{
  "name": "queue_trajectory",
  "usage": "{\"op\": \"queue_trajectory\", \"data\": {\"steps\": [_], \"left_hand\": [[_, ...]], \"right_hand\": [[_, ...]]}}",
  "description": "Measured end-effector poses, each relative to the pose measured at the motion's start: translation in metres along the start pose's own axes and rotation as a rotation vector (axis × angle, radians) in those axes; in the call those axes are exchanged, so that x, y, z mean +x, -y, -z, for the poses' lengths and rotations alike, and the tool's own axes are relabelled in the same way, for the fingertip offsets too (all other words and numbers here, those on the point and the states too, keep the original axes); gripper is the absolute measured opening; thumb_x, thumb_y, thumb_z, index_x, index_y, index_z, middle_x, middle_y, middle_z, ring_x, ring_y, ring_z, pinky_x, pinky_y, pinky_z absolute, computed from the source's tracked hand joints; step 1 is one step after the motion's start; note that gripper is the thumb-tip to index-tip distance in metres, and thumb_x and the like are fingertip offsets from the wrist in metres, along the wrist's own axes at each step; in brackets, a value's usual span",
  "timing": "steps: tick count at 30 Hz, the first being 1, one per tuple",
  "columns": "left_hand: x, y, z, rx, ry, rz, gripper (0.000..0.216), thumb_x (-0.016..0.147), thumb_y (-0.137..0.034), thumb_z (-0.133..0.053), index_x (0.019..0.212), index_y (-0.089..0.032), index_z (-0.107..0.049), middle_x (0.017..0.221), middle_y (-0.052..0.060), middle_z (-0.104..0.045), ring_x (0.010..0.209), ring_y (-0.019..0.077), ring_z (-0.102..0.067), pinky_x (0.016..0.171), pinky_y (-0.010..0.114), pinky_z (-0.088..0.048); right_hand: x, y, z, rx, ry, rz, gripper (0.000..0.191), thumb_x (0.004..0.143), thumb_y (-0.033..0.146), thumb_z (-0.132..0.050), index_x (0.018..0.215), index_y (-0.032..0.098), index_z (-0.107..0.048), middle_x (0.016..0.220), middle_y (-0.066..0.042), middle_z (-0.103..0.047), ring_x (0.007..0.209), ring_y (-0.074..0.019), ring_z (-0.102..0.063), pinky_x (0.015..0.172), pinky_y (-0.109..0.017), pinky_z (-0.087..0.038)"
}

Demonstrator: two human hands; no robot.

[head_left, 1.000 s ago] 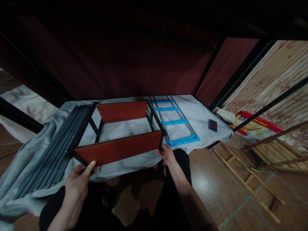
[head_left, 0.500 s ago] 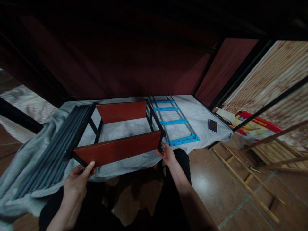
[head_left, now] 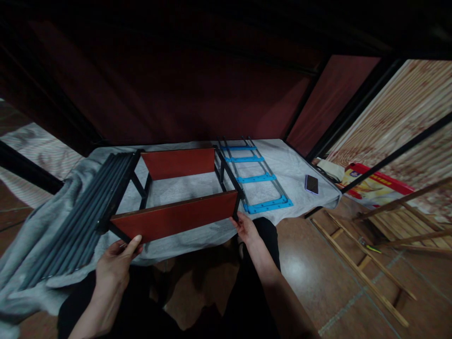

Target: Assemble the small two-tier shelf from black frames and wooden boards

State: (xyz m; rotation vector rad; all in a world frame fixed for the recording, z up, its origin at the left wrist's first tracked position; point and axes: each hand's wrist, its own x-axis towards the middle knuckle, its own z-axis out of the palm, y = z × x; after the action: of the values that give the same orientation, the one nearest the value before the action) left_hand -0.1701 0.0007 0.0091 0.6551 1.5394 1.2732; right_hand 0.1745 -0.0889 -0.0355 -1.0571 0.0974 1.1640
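Note:
A small rack with two reddish-brown boards (head_left: 176,217) and black end frames (head_left: 120,193) lies on its side on a grey cloth (head_left: 183,188). My left hand (head_left: 116,263) grips the near left corner, its thumb on the board's lower edge and the fingers mostly hidden underneath. At the near right corner, my right hand (head_left: 245,228) is closed on the black frame end. Several dark grey tubes (head_left: 81,212) lie side by side left of the rack. To its right rests a piece of grey rods with bright blue crosspieces (head_left: 268,205).
A phone (head_left: 311,184) lies on the cloth at the right. Dark red panels (head_left: 183,94) stand behind. On the floor at the right are a wooden ladder-like frame (head_left: 367,268), a slatted wooden piece (head_left: 409,226) and a red and yellow box (head_left: 377,183).
The near side of the rack has shifted very slightly to the right, with both hands still at its near corners. Everything else stays where it was.

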Motion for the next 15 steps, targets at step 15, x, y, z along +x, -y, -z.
{"op": "queue_trajectory", "data": {"steps": [15], "left_hand": [[0.0036,0.0037,0.0024,-0.019,0.006,-0.001,0.027,0.056,-0.008,-0.079,0.071,-0.015,-0.058,0.073,-0.003,-0.061,0.056,0.0096,-0.058,0.054,0.020,-0.055]], "right_hand": [[0.0012,-0.0005,-0.0022,-0.022,-0.023,-0.009,0.004,0.078,0.023,-0.065,0.079,0.022,-0.061,0.067,0.002,-0.068,0.064,-0.0135,-0.068,0.056,-0.022,-0.055]]}}
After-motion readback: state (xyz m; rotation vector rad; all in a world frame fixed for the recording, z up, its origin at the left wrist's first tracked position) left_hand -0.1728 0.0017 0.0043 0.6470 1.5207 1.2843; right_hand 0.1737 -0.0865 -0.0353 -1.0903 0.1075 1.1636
